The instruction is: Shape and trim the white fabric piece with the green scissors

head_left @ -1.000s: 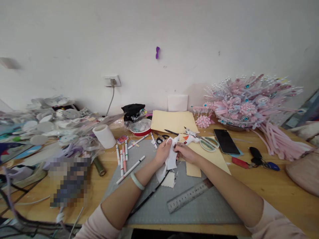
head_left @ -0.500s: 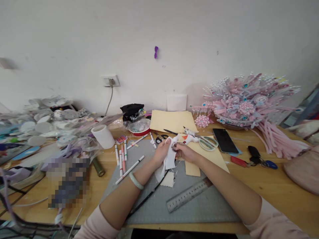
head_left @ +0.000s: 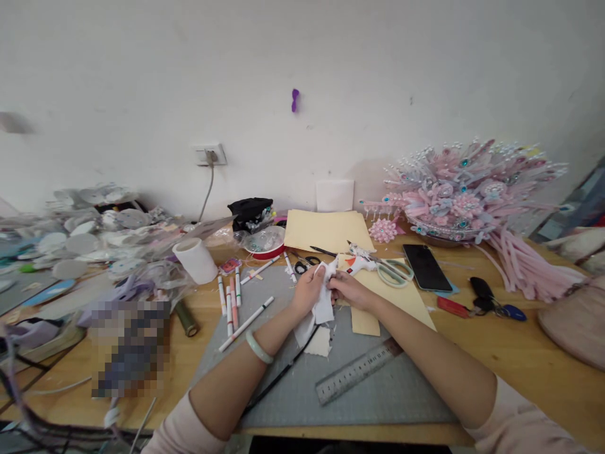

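Note:
A crumpled white tissue (head_left: 324,307) is between my two hands over the grey cutting mat (head_left: 368,403). My left hand (head_left: 308,291), with a pale bangle on its wrist, is closed on the tissue's left side. Pressed against its right side, my right hand (head_left: 347,287) has its fingers bent and closed on it. Whether anything is wrapped inside the tissue is hidden. Below them a torn cream scrap (head_left: 319,342) lies beside a black cable (head_left: 283,372). A steel ruler (head_left: 354,372) rests on the mat to the right.
Markers (head_left: 246,323) and a white roll (head_left: 195,260) lie left. Beyond my hands are cream sheets (head_left: 326,230), black-handled scissors (head_left: 307,263) and a white glue gun (head_left: 362,260). Green-handled scissors (head_left: 396,273), a phone (head_left: 426,268), keys (head_left: 482,296) and a pink beaded headdress (head_left: 466,202) stand right.
The tissue has shifted slightly and is bunched higher between my fingers. My right fingers have curled in closer to it. Both forearms stay nearly in place.

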Demonstrator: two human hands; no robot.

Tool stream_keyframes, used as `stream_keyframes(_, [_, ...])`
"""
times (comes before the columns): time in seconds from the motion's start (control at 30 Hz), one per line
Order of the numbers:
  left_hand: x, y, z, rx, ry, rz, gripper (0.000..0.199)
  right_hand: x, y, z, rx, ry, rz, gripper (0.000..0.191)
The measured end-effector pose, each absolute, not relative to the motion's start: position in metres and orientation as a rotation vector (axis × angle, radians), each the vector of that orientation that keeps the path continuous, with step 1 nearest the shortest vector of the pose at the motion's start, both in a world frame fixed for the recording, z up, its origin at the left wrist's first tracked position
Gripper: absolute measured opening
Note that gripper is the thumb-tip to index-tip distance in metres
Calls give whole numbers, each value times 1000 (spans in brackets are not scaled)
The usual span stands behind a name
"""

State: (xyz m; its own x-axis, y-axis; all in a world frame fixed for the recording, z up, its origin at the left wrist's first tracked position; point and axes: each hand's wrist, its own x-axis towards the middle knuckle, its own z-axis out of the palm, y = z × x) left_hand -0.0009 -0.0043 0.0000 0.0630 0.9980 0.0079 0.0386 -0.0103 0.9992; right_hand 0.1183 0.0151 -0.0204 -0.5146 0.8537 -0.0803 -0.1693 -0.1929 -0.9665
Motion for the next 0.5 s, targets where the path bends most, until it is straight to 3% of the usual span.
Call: stream_keyframes(0.5, [-1,-2,-2,1039,1098,1082,31,120,12,-16,-807,-1311,1831,9])
